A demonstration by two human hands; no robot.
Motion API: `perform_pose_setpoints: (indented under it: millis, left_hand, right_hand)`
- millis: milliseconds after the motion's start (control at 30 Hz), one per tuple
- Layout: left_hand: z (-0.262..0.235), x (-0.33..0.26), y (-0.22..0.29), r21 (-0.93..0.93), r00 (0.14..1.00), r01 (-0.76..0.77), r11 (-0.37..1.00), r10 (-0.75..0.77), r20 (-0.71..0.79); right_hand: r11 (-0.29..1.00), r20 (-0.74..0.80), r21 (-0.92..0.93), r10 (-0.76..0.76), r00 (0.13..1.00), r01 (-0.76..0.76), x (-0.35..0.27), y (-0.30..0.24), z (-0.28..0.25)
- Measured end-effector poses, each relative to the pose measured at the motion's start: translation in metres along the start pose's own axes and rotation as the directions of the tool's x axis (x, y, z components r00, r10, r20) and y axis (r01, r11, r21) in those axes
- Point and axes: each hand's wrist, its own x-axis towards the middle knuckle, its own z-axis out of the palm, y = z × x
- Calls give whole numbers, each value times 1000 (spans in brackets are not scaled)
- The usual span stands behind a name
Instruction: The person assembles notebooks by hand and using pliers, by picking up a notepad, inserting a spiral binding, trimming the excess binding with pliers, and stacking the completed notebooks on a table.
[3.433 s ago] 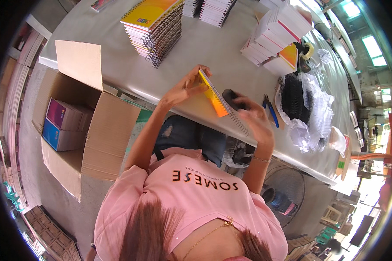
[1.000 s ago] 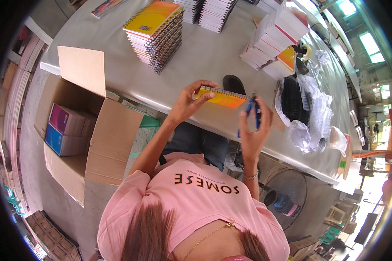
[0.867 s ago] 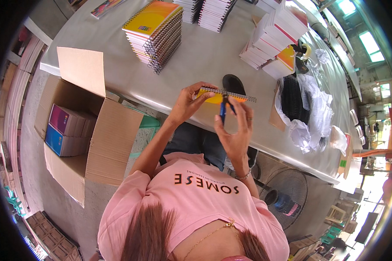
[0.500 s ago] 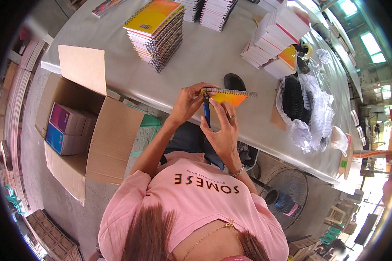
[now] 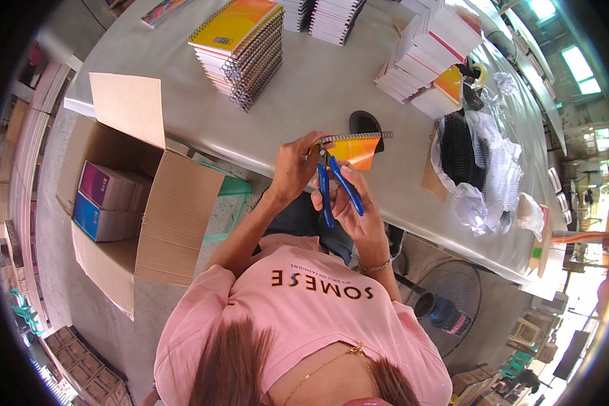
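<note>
My left hand (image 5: 293, 167) is closed on the left end of a spiral notebook (image 5: 358, 154) with a yellow-orange cover, held up at the table's near edge. A wire coil runs along the notebook's top edge and sticks out at its right end. My right hand (image 5: 367, 220) holds cutting pliers (image 5: 347, 185) with blue handles. Those handles are spread, and the dark jaws lie against the coil's left end beside my left fingers. Whether the jaws touch the wire I cannot tell.
A stack of spiral notebooks (image 5: 231, 30) stands on the grey table (image 5: 304, 88); behind the notebook lies a black round object (image 5: 364, 123). Unbound book stacks (image 5: 430, 51) and black coils (image 5: 459, 154) with crumpled plastic occupy the right. An open carton (image 5: 176, 223) is at left, a fan (image 5: 446, 304) at lower right.
The pliers' handles have gone from together to spread, and my right hand has turned and dropped slightly. The notebook has tilted a little; its coil shows more along the top.
</note>
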Motion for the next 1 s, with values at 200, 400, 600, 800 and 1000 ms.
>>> perform_pose_setpoints:
  millis: [200, 400, 600, 800, 1000]
  left_hand:
    - [-11, 2, 24, 47, 999, 22, 999, -20, -44]
    - [-58, 24, 68, 10, 960, -77, 997, 77, -269]
    - [-145, 101, 86, 172, 795, -301, 938, 346, -498]
    - [-222, 169, 61, 108, 925, -198, 974, 222, -309]
    - [-231, 237, 100, 368, 834, -545, 754, 532, 146]
  right_hand:
    - [780, -89, -619, -185, 979, 91, -15, -22, 6]
    - [57, -123, -991, -757, 642, -123, -18, -58, -86]
    - [-245, 33, -909, -848, 529, -337, -9, -48, -122]
    - [-265, 28, -887, -848, 529, -378, -9, -48, -122]
    - [-248, 3, -882, -853, 522, -400, -11, -50, -119]
